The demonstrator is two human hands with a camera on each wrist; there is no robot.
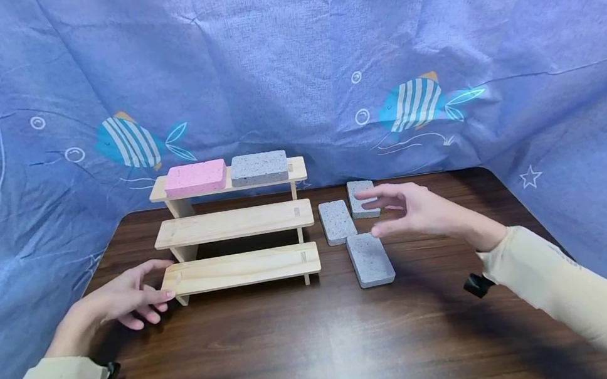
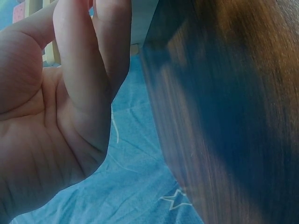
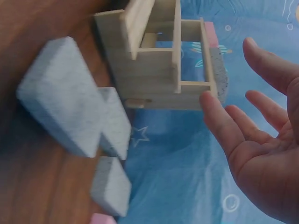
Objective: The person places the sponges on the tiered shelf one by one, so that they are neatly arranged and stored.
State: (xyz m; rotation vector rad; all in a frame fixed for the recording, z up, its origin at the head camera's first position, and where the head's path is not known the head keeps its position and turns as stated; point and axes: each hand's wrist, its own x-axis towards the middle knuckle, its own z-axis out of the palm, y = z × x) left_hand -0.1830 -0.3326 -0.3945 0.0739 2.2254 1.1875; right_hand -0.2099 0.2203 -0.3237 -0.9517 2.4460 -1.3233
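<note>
My left hand (image 1: pixel 129 297) holds the left end of a three-step wooden shelf stand (image 1: pixel 245 271), its thumb on the lowest board and its index finger at the back corner. On the top board lie a pink pumice stone (image 1: pixel 195 178) and a speckled grey pumice stone (image 1: pixel 259 168). My right hand (image 1: pixel 422 209) hovers with parted fingers and nothing in its grasp. Below and left of it, three grey pumice stones lie on the table: a near one (image 1: pixel 371 260), a left one (image 1: pixel 337 222) and a far one (image 1: pixel 358 208), partly covered by the fingers.
A dark wooden table (image 1: pixel 300 348) carries everything. Behind it hangs a blue cloth (image 1: pixel 276 60) printed with fish, meeting the table's back edge. At the bottom of the right wrist view shows a corner of another pink block (image 3: pixel 103 219).
</note>
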